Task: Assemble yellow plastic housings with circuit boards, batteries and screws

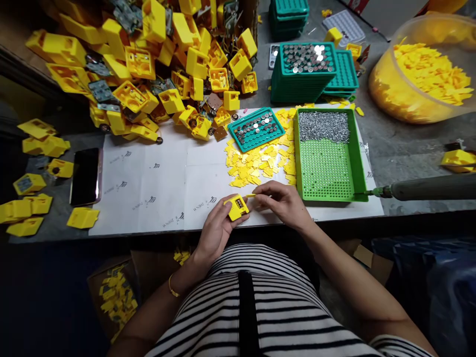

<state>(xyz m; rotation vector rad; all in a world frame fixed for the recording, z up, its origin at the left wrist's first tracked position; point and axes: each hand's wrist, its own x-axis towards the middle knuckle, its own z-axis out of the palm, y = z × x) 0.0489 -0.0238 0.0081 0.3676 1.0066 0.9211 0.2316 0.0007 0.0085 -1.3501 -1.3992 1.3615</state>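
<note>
My left hand (216,227) is closed around a small yellow plastic housing (235,208), whose open compartment faces up and shows dark and metallic parts inside. Just to its right, my right hand (280,202) pinches a thin yellow plastic piece (251,195) between thumb and fingertips, close beside the housing. Many similar flat yellow pieces (256,166) lie loose beyond my hands. Among them a teal tray (256,130) rests at a slant, partly filled with silver button cells. A green perforated tray (323,171) of small screws (323,126) stands to the right.
Yellow housings (171,101) are heaped at the back left. A phone (86,176) lies at left. Stacked teal trays (303,74) and a clear tub (394,94) of yellow pieces stand at the back right. A cylindrical screwdriver (427,188) points at the green tray.
</note>
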